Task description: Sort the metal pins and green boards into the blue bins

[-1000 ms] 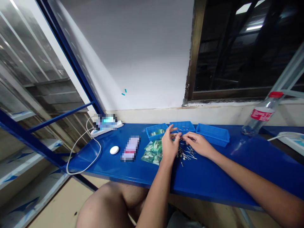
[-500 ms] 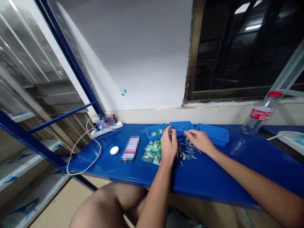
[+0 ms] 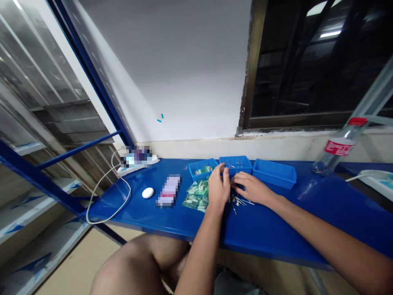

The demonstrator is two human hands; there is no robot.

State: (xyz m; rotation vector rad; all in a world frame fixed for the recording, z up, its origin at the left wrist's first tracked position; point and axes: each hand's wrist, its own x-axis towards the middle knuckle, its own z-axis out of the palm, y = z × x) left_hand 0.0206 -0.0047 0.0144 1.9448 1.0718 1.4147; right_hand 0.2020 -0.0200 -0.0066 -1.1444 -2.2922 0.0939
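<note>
My left hand (image 3: 218,186) hovers at the left side of a loose pile of thin metal pins (image 3: 242,200), some with wider round heads. Its thumb and fingers are apart, and I see nothing held. Over the back of the pile, my right hand (image 3: 253,187) reaches down with curved fingers, thumb apart from them, its fingertips at the pins. Behind the hands, a blue bin (image 3: 242,167) holds a few similar pins. Small clear-and-green packets (image 3: 196,198) lie left of my left hand, partly covered by it.
A left blue bin (image 3: 194,168) contains more packets; a third blue bin (image 3: 274,174) stands to the right. On the blue table (image 3: 276,229) are a white oval object (image 3: 147,193), a blurred-out pinkish item (image 3: 169,190), a power strip (image 3: 138,165) with cable, and a plastic bottle (image 3: 336,147).
My right hand has moved left and down, from a pinch near the middle bin onto the pile, and its fingers have spread. My left hand has barely moved.
</note>
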